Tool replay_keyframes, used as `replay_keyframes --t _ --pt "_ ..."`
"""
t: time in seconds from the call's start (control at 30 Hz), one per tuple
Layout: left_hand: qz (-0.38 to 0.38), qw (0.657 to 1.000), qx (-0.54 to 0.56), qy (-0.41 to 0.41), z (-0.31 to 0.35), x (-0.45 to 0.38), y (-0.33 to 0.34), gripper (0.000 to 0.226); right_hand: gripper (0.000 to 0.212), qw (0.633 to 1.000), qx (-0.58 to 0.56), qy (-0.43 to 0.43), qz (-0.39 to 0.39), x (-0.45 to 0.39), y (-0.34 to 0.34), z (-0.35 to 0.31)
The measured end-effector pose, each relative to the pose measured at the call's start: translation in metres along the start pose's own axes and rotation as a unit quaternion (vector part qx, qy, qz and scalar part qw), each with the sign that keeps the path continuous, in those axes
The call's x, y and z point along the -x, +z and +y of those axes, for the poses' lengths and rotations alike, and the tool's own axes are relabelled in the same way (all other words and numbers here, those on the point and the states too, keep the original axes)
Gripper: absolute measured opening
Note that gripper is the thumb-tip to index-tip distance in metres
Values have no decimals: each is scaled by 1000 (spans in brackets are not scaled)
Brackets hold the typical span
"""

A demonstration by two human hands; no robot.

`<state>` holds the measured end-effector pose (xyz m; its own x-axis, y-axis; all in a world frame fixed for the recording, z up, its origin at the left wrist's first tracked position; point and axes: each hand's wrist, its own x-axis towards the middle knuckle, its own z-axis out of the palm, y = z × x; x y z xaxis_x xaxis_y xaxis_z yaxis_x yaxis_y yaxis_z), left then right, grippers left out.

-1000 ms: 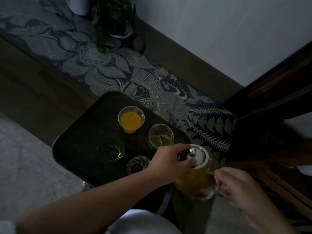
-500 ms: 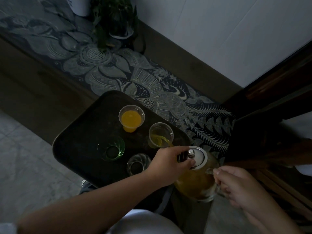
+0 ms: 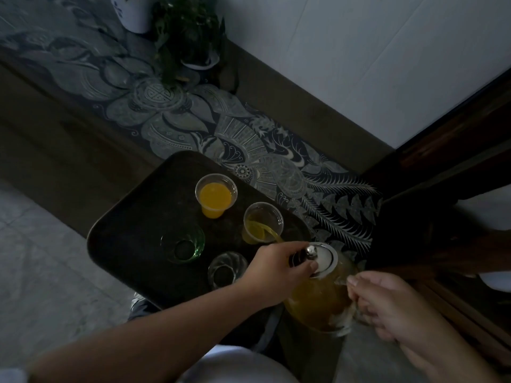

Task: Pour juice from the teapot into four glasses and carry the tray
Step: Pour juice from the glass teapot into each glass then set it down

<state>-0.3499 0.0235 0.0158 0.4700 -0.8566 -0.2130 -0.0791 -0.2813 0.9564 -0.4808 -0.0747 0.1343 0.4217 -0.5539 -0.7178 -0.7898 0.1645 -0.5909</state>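
Dim light falls on a dark wooden bench [image 3: 69,128] with a patterned runner [image 3: 276,167] along it and a pale wall behind. Nearest, the right hand [image 3: 398,313] has its grip curled round the handle of the glass teapot [image 3: 318,302], tipping it toward the tray. The left hand [image 3: 276,272] reaches across and presses fingertips on the metal lid [image 3: 325,258], steadying it; its grip pinches near the knob. A thin stream of juice runs from the spout into the second glass [image 3: 262,219], which is only partly filled. Just beside the left wrist stands a clear empty glass [image 3: 225,269], then a green empty glass [image 3: 184,241], and farthest on the dark tray [image 3: 132,225], a filled glass [image 3: 215,194]. Beyond, a potted plant [image 3: 188,37] sits on the runner. Risks, as I judge them: the stream lands near the rim, so a wobble could spill juice onto the tray; the left forearm hangs close to the clear glass and could knock it; the tray overhangs the bench edge.
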Motion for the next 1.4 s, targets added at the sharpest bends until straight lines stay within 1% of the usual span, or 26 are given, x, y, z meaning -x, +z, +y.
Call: replay_keyframes --t 0.13,0.33,0.63,1.4 --pt "-2 1000 13 11 3 3 1 36 27 1000 -6 2 0 1 -1 -1" --pt "-8 999 30 11 3 4 1 31 26 1000 -10 10 -5 2 -2 -3" --pt "-16 999 46 4 5 3 -1 31 25 1000 27 -4 -14 5 -5 -4" --pt "-20 998 54 13 1 1 2 29 27 999 35 -21 -11 15 -6 -15"
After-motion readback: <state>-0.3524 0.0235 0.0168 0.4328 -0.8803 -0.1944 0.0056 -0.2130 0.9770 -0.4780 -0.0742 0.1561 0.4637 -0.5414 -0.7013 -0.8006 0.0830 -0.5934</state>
